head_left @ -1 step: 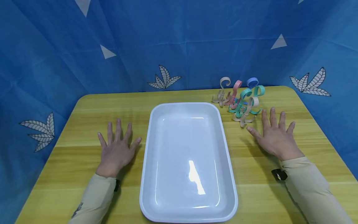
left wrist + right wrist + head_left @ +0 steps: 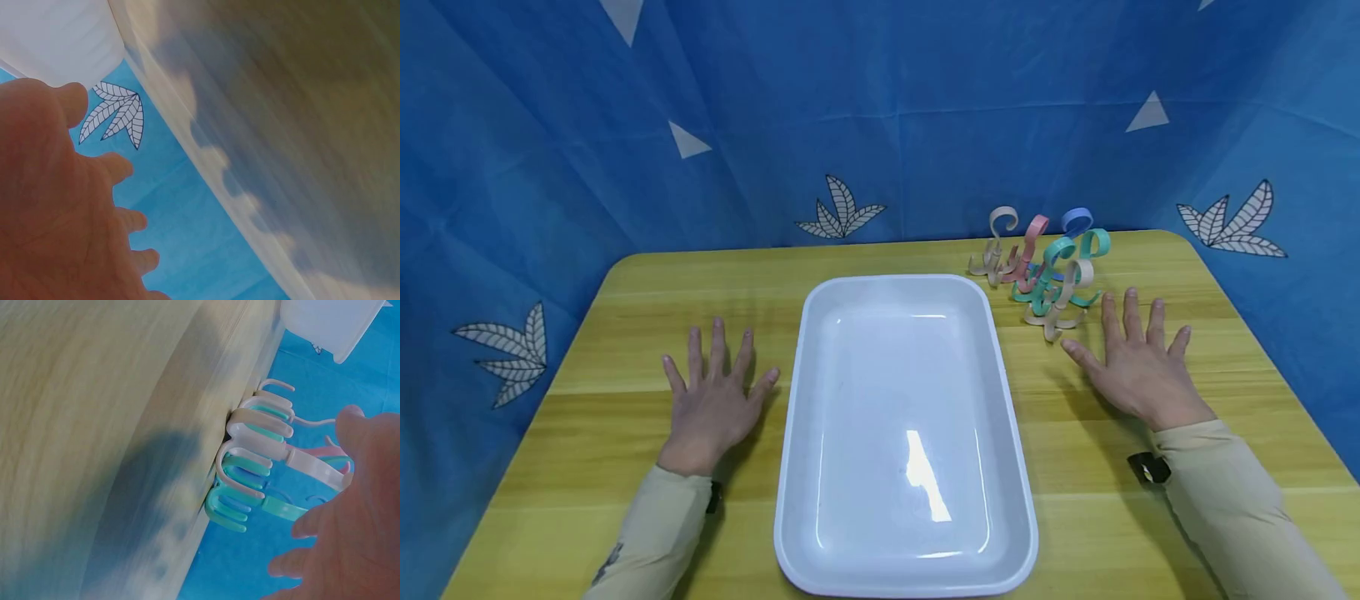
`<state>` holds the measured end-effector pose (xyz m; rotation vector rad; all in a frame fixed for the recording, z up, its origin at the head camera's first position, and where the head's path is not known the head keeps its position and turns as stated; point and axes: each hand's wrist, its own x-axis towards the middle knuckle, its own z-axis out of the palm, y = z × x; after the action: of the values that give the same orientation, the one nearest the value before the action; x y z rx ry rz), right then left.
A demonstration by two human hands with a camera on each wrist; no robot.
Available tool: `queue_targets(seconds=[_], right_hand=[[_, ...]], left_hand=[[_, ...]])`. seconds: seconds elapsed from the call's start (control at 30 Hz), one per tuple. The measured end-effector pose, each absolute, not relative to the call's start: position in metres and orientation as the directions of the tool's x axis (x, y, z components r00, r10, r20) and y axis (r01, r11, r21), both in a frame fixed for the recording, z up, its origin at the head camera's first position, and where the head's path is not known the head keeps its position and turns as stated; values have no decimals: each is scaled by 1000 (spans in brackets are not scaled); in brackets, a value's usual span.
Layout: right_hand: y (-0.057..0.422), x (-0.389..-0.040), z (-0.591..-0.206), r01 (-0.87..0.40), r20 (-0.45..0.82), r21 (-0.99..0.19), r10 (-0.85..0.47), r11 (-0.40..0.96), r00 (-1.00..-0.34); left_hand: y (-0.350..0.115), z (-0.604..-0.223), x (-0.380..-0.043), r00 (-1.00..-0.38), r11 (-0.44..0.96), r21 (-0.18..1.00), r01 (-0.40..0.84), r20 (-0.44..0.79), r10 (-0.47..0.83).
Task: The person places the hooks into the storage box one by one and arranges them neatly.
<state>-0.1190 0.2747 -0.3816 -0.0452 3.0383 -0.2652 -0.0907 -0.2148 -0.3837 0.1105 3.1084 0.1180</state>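
My left hand (image 2: 711,417) is to the left of a white rectangular tray (image 2: 880,400), palm down with its fingers spread. Nothing is in it; its shadow falls on the tabletop in the left wrist view. To the tray's right, my right hand (image 2: 1142,379) is also spread and holds nothing. Just beyond its thumb stands a cluster of plastic multi-prong hanging hooks: a beige hook (image 2: 1054,320) in front, a green hook (image 2: 1042,292), a pink hook (image 2: 1028,246), a blue hook (image 2: 1077,213) and another beige hook (image 2: 995,250) at the back. Some overlap, partly hiding one another.
The wooden table (image 2: 700,287) ends at a blue cloth (image 2: 925,167) with leaf and triangle prints, hanging behind and beside it. The hooks stand near the back right part of the table, close to the tray's far right corner.
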Motion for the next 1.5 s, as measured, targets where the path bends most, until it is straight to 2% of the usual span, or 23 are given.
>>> queue_targets(seconds=[0.33,0.43,0.53,0.67,0.8,0.93,1.07,1.23,1.5], right_hand=[[278,-116,-378,-15,-64,-185,-28,983,-998],[278,-115,-370,-18,4,-210,-18,978,-1000],[275,-114,-359,-40,146,-266,0,963,-989],[266,-116,-347,-103,362,-398,53,911,-931],[256,-124,-342,-176,454,-563,124,808,-882],[246,-137,-339,-172,421,-669,179,723,-889],[240,-147,-338,-106,344,-711,213,695,-914],[237,-154,-340,-35,281,-717,243,697,-929],[239,-158,-343,-26,312,-672,252,740,-916]], left_hand=[[-218,-380,-89,-997,994,83,70,-22,72],[-220,-378,-89,-997,992,95,82,3,83],[-221,-375,-88,-993,984,138,113,44,108],[-220,-368,-90,-990,940,315,132,90,108],[-220,-361,-92,-994,794,601,92,98,42],[-218,-359,-93,-997,607,793,55,72,-3],[-213,-363,-94,-1000,488,873,9,-2,21],[-204,-368,-94,-987,463,885,-50,-116,113],[-193,-376,-93,-966,502,859,-97,-203,161]])
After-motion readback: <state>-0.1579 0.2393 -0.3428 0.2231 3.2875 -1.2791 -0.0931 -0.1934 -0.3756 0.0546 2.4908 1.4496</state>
